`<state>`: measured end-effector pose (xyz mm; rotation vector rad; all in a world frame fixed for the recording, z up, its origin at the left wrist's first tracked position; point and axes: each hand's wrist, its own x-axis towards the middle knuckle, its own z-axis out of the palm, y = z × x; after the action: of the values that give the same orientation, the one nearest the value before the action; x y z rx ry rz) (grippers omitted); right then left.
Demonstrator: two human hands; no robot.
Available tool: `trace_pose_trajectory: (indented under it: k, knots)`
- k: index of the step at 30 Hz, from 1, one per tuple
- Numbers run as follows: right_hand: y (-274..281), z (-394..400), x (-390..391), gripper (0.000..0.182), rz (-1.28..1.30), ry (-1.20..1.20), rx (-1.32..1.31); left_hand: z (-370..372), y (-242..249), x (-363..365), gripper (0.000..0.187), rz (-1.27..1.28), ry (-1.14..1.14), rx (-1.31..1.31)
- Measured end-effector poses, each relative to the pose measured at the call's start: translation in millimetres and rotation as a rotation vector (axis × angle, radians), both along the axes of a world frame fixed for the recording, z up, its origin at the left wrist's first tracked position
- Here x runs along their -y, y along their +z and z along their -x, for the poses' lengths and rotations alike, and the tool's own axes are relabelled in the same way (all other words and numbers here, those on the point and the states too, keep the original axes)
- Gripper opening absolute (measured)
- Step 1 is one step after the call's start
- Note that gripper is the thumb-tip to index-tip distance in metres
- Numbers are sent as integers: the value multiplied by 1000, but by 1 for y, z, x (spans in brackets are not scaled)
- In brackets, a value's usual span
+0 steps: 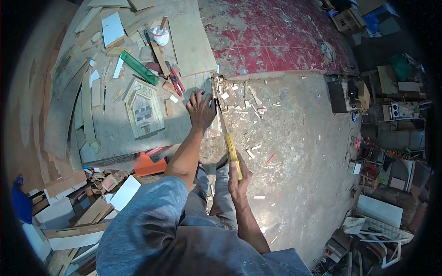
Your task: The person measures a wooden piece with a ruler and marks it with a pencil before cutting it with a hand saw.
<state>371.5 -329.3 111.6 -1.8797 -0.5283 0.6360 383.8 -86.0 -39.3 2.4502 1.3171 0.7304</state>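
Note:
My right hand (239, 178) is wrapped round the yellow handle of a saw (231, 147), whose thin blade points up and away to the table's right edge. My left hand (201, 109) presses down at that edge of the worktable (110, 149), beside the blade's far end. Its fingers are bent, and whatever lies beneath them is hidden. Left of this hand a small house-shaped wooden frame (144, 112) lies flat. Red-handled cutters (176, 80) and a small wood block (169, 107) lie just beyond the left hand.
A green translucent piece (138, 68), a white cup (160, 36) and thin boards (191, 43) lie on the table. Wood offcuts (225, 96) litter the floor (290, 138). An orange box (149, 165) stands below the table's near edge. Scrap boards (87, 216) are piled at lower left.

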Motion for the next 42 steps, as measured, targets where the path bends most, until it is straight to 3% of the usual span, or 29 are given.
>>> trace_pose_trajectory:
  k: [9,11,15,20,25,28,34,36,40,42]
  knots:
    - [52,5,2,44,128,-7,20,-1,-9,1,24,-52,13,-33]
    - [49,5,-2,46,25,-33,71,-4,-5,-4,24,-32,11,-41]
    - [42,-10,-12,45,118,-1,58,-2,-5,0,24,23,15,-82]
    - [42,-5,-14,46,25,-11,144,-4,-6,-2,25,-21,29,-80]
    - [58,-19,-47,50,225,50,40,-2,-12,-2,23,-92,30,-66]
    - [55,-10,-47,47,37,24,236,-3,-12,-2,23,-127,46,-49]
    - [48,-18,-65,47,162,41,129,-2,-5,-2,23,-38,34,-97]
    - [37,-15,-54,49,25,48,322,-3,-12,-2,22,-92,51,-72]
    - [53,-32,-92,47,234,74,112,-1,4,-3,21,-20,24,-104]
    - [55,-27,-85,47,207,81,107,-2,5,-2,21,29,27,-97]
